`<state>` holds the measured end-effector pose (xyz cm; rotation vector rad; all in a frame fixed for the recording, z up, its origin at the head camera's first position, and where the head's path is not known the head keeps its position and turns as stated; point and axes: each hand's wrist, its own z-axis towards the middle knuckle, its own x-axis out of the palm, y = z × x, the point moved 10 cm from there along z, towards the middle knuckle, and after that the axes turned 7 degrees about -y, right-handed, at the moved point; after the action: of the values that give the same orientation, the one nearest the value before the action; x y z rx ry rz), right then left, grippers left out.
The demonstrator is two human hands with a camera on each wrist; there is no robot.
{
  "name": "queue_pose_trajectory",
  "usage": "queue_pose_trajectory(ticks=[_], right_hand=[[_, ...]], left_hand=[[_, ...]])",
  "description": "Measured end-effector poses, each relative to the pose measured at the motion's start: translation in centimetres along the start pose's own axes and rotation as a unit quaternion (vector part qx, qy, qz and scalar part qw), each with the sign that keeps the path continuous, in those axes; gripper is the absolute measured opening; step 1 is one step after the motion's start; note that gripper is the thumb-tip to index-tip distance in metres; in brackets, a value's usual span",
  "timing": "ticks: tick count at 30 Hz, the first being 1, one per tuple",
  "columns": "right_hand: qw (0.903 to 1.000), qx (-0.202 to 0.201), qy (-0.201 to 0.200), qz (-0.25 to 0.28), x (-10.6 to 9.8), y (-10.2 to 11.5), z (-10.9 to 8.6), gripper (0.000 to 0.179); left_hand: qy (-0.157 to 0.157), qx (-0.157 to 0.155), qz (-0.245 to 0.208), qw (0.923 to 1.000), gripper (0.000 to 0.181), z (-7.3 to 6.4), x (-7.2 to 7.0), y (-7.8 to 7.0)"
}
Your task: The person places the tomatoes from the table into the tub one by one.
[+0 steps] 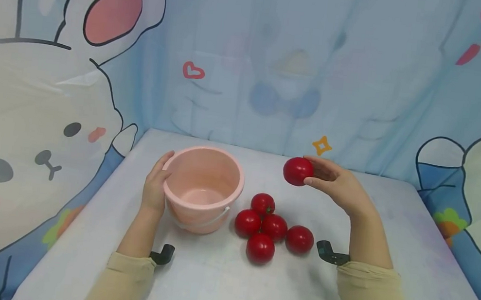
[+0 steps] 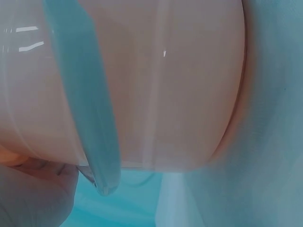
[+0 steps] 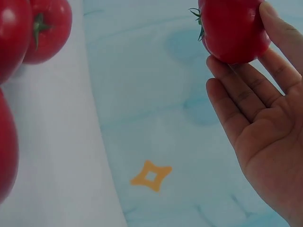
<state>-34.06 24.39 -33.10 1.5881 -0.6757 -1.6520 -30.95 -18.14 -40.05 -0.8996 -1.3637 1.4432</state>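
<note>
At the left of the head view a pink bucket (image 1: 200,204) with a pale handle stands upright. My left hand (image 1: 156,190) holds its left side at the rim; most of the fingertips are hidden. The bucket's wall (image 2: 189,85) and handle (image 2: 90,85) fill most of the left wrist view. My right hand (image 1: 340,186) holds a red tomato (image 1: 297,171) between thumb and fingertips, raised above the table's far part. Its green stem shows in the right wrist view, where the ring and little fingers look extended. Several more tomatoes (image 1: 260,248) lie grouped right of the bucket.
The white table (image 1: 225,290) ends at a light blue printed curtain (image 1: 296,38) behind. Rabbit-patterned cloth (image 1: 27,123) borders the left side, with more at the right. A small black wrist device (image 1: 331,253) sits near each sleeve.
</note>
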Motion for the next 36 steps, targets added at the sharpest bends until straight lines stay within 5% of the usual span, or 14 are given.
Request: queue_pose_trajectory(ticks=[14, 36], right_hand=[[0.9964, -0.052, 0.054, 0.039, 4.2, 5.6, 2.0, 0.059], [0.9912, -0.061, 0.098, 0.065, 9.0, 9.3, 3.5, 0.060]], left_hand=[[-0.014, 0.013, 0.002, 0.9998, 0.054, 0.1, -0.4, 0.1], [-0.014, 0.017, 0.000, 0.9998, 0.051, 0.4, 0.0, 0.4]])
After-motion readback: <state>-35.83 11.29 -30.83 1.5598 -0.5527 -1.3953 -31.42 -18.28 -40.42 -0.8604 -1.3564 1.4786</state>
